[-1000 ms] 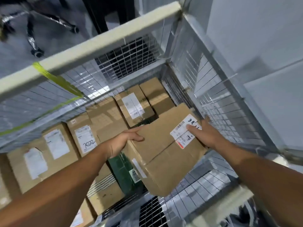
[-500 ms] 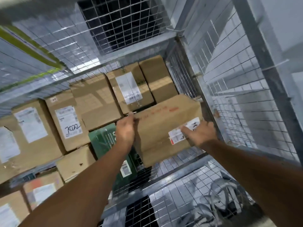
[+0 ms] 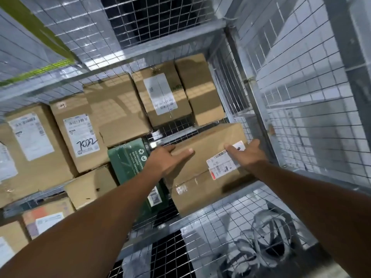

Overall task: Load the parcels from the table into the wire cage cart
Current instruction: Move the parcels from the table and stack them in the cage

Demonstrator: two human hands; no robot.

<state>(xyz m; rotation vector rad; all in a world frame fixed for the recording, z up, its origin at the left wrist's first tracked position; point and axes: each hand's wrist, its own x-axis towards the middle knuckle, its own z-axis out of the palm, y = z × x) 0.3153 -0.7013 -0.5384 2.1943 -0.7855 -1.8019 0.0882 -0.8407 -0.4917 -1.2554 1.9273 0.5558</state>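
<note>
Parcel [image 3: 200,167] flat, label [image 3: 220,165] upward

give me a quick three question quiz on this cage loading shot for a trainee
1. True or false: the cardboard box under the left hand and right hand is inside the wire cage cart.
2. What lies right beside that box on its left? A: green parcel. B: red crate. C: blue bag.
3. Fill in: the right hand rests on the box's white ____.

Key: 1 true. 2 A. 3 label.
</note>
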